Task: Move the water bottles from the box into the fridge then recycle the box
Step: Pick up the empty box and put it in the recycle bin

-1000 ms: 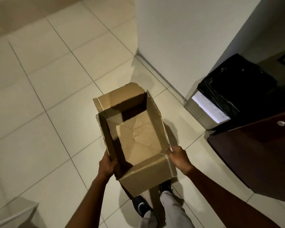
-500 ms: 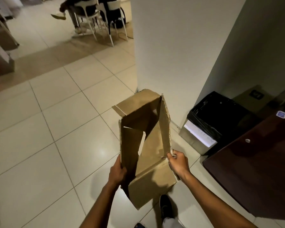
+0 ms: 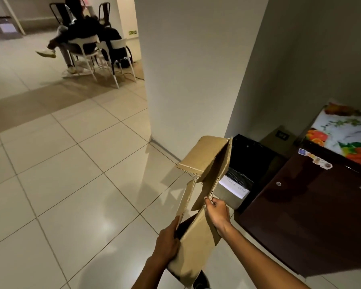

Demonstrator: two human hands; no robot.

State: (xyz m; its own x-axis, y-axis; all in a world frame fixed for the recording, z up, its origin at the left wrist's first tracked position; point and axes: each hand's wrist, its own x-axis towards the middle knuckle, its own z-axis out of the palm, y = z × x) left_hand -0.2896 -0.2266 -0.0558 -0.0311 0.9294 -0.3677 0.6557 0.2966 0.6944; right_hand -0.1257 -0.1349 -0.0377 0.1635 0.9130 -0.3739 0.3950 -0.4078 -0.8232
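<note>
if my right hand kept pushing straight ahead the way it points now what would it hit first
Probably the recycle bin. The right hand, pinching the flattened cardboard box, points up and forward toward the bin's black-lined opening just beyond the box edge. Depth is unclear; the pillar wall lies behind.

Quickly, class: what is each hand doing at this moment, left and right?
Left hand: grips the near left edge of the flattened cardboard box.
Right hand: pinches the box's right edge, fingers curled over it.

one box [image 3: 204, 163], one bin [image 3: 250, 161], two hands.
</note>
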